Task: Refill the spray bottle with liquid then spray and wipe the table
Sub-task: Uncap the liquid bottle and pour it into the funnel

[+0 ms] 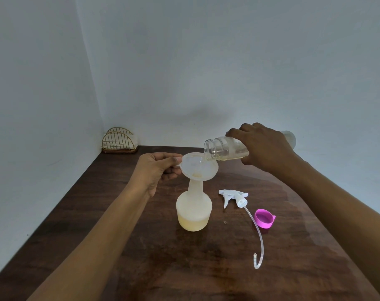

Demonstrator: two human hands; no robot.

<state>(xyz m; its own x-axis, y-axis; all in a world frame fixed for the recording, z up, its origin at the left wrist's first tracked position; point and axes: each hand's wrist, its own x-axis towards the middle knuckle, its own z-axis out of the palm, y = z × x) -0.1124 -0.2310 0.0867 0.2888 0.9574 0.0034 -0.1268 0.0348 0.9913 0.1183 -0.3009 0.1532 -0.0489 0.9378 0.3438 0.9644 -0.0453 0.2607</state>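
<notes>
Both arms bare: left forearm [102, 235] and right forearm [341, 203] uncovered along all their visible length, slim, narrowing at the wrists. Bare too, left grip [156, 170] and right grip [265, 146]; knuckles stand out on the right.

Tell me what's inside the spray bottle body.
Pale yellow liquid fills the bottom part of the spray bottle. The funnel sits in its neck, held by the left hand; the stem inside is hidden by frosted plastic.

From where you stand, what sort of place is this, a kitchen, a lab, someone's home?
Probably a room in a home. A dark wooden table sits in a corner of bare pale walls, a gold wire holder stands at its far end, and a spray bottle with a funnel is being refilled.
</notes>
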